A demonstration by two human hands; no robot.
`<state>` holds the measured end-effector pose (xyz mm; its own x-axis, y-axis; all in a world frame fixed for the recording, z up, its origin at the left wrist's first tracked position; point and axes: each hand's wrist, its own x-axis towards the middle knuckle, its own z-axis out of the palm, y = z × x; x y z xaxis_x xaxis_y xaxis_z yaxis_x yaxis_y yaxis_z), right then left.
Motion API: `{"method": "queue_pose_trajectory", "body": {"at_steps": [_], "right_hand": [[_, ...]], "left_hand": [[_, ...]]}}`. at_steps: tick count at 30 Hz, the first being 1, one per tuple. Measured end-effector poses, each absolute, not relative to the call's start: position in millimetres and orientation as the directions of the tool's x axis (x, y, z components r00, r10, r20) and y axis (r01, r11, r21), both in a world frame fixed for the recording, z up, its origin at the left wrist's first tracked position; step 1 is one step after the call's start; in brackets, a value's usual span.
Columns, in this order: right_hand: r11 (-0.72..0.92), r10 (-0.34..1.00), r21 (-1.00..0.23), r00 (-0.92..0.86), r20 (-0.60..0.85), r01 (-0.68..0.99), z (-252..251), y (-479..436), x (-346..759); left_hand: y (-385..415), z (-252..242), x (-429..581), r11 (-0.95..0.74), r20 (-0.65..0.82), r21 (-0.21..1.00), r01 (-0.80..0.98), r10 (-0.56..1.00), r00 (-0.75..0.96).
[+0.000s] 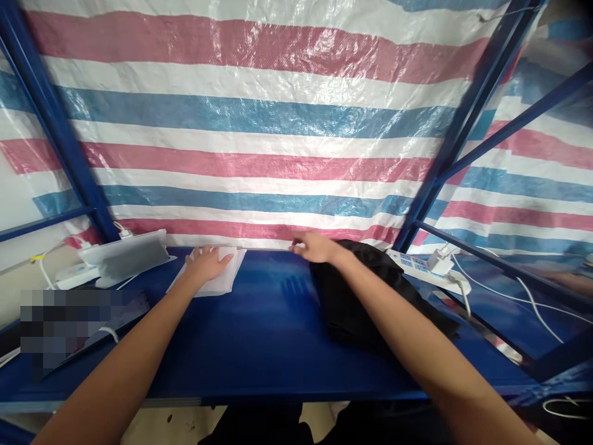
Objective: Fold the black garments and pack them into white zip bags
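My left hand [207, 262] lies flat, fingers stretched, on a folded white cloth [221, 279] at the back of the blue table [259, 346]. My right hand [315, 248] hovers near the table's back edge, fingers loosely extended toward the left and holding nothing. Its forearm crosses over a heap of black fabric [352, 303] lying right of centre.
A striped red, white and blue tarp [259, 136] hangs behind the table between blue metal posts [50, 117]. A white tablet stand [125, 256] sits at the left. A white power strip [426, 269] with plugs and cables lies at the right.
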<state>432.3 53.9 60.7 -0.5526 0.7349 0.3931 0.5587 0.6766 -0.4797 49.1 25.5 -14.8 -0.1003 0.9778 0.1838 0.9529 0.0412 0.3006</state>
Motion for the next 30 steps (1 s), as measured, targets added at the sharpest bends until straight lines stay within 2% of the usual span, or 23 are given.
{"method": "queue_pose_trajectory", "body": {"at_steps": [3,5,9,12,17,20,25,30], "right_hand": [[0.730,0.683,-0.420,-0.581,0.442,0.539,15.5,41.5,403.9],[0.718,0.696,-0.406,-0.595,0.402,0.566,-4.6,35.9,400.8],[0.659,0.752,-0.419,-0.565,0.341,0.625,-16.4,32.9,409.0],[0.659,0.752,-0.377,-0.570,0.331,0.651,-14.1,33.0,410.6],[0.682,0.730,-0.250,-0.616,0.296,0.687,-15.2,30.4,404.3],[0.717,0.697,-0.290,-0.653,0.295,0.634,-17.8,25.2,396.8],[0.734,0.656,-0.442,-0.707,0.265,0.515,-19.3,14.2,380.4],[0.643,0.708,-0.582,-0.676,0.204,0.497,-19.7,14.3,377.0]], "left_hand": [[24.9,-31.1,47.1,0.080,0.057,0.329,0.941,0.993,-0.105],[24.3,-35.1,48.7,0.086,0.036,0.337,0.937,0.994,-0.104],[20.7,-28.8,41.6,0.201,0.127,0.364,0.909,0.957,-0.262],[15.9,-20.0,32.4,0.287,0.156,0.387,0.876,0.916,-0.369],[9.4,-11.7,35.6,0.242,0.108,0.244,0.939,0.956,-0.274],[8.5,-12.7,47.6,0.138,0.121,0.239,0.961,0.978,-0.170],[8.8,-13.7,68.7,0.029,0.191,0.354,0.935,0.976,-0.103],[7.0,-7.4,77.2,0.028,0.133,0.658,0.752,0.979,-0.152]]}}
